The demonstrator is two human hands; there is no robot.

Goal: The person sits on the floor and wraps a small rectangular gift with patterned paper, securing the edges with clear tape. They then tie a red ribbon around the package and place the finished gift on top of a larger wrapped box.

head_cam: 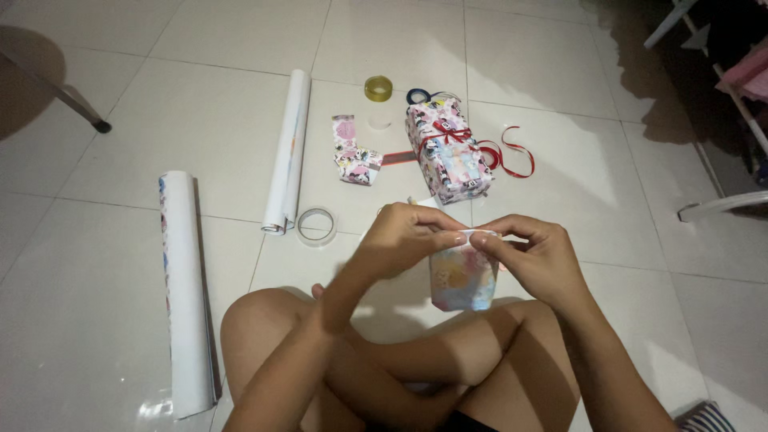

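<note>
I sit cross-legged on a tiled floor. My left hand [404, 236] and my right hand [532, 248] meet over a small box wrapped in pastel patterned paper [462, 280], held just above my legs. The fingertips of both hands pinch a strip of clear tape or paper edge at the box's top. Beyond it on the floor lies a larger wrapped gift box [448, 152] tied with red ribbon [512, 152].
Two rolls of wrapping paper lie on the floor, one [186, 292] at the left and one [288, 148] further back. A clear tape roll [316, 226], a yellow tape roll [378, 88], a wrapping paper scrap [354, 152] and blue-handled scissors [420, 96] lie nearby. Furniture legs [720, 204] stand at the right.
</note>
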